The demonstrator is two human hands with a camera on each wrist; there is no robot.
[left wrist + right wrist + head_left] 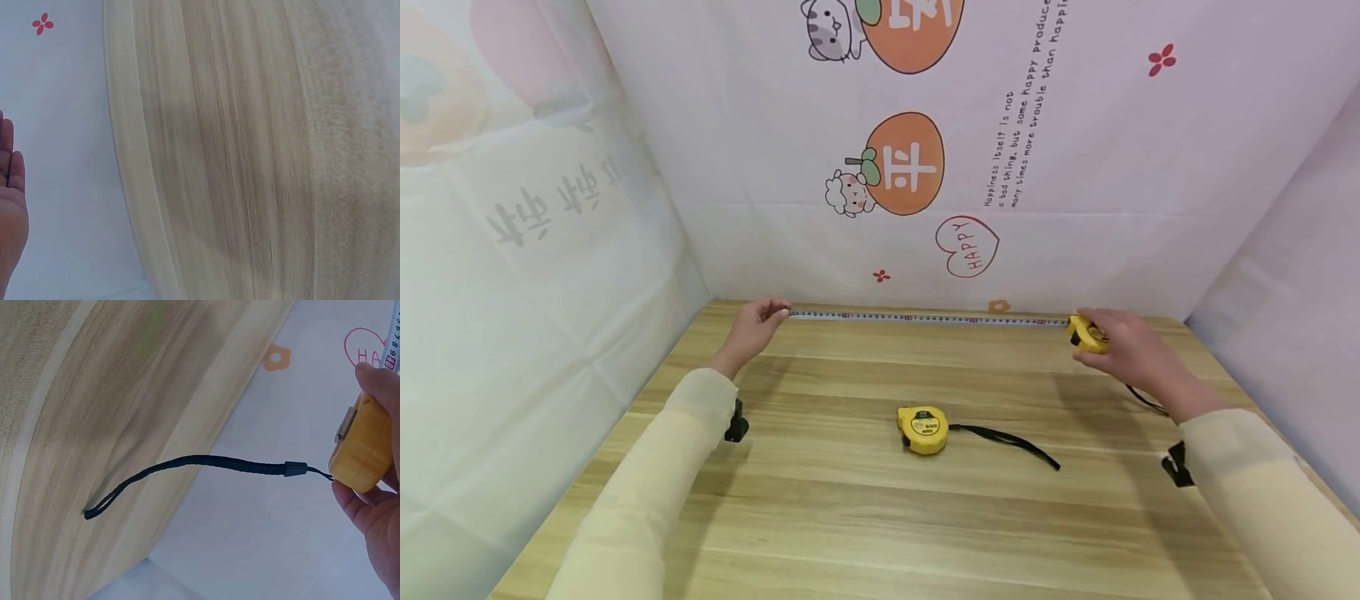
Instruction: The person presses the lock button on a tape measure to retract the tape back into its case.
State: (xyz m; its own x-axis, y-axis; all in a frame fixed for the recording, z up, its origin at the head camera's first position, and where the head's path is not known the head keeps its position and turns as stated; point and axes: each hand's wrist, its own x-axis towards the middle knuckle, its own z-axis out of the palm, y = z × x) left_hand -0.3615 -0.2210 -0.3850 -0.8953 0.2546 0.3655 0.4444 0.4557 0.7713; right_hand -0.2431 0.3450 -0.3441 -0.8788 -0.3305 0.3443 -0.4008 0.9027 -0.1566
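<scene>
At the table's far edge my right hand (1142,350) grips a yellow tape measure (1081,336), its black wrist strap (212,461) hanging loose in the right wrist view. The blade (943,320) is drawn out to the left, nearly straight, in front of the back wall. My left hand (752,333) pinches the blade's free end between thumb and fingers. Only part of that hand shows at the left border of the left wrist view, where no blade is visible. A second yellow tape measure (924,431) lies mid-table, its black strap (1007,439) stretching right.
The wood-grain table (850,517) meets a white printed cloth wall (760,242) at the back. Similar cloth hangs on the left (482,333) and right (1285,275) sides. Black wrist mounts sit under both sleeves.
</scene>
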